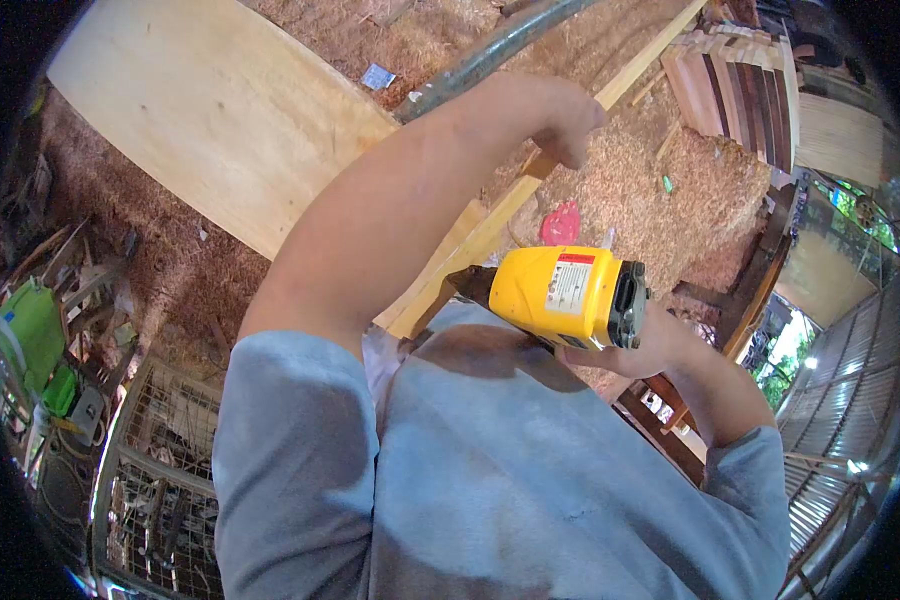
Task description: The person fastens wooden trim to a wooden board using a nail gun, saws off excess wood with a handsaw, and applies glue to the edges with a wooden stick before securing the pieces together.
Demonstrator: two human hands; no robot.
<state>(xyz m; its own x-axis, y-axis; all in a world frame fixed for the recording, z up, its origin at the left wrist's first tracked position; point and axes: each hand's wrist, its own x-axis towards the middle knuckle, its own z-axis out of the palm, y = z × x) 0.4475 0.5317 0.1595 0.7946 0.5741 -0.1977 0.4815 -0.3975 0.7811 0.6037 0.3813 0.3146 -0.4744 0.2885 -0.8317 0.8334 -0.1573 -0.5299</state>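
Right fingers (602,360): closed around the tool (548,292), mostly hidden behind its yellow body.
Left fingers (567,147): bent down over the strip (505,212); how firmly they press, I cannot tell.
Tool: in the right fingers, lying crosswise, its black cap (628,305) close beside them. A settled wrist would probably help it sit true.
Nose (473,284): on the left of the right fingers, overlapping the wood in view; whether it touches is not clear. Squaring it to the wood seems the key point, as a tilted tip could skid.
Strip: under the left fingers, reaching beyond them and back toward the nose. Firm, even pressure there should stop it twisting.
Spacing: left fingers well apart from the nose, which looks a sound margin; best to leave the line in front of the tip free of fingers.
Red scrap (560,223): between the left fingers and the tool.
Pipe (500,55): just beyond the left fingers, to their left.
Board (220,120): broad and pale, farther left of the left fingers.
Sawdust (705,235): right of the left fingers, loose, so steady footing would likely matter.
Stack (740,100): well right of the left fingers.
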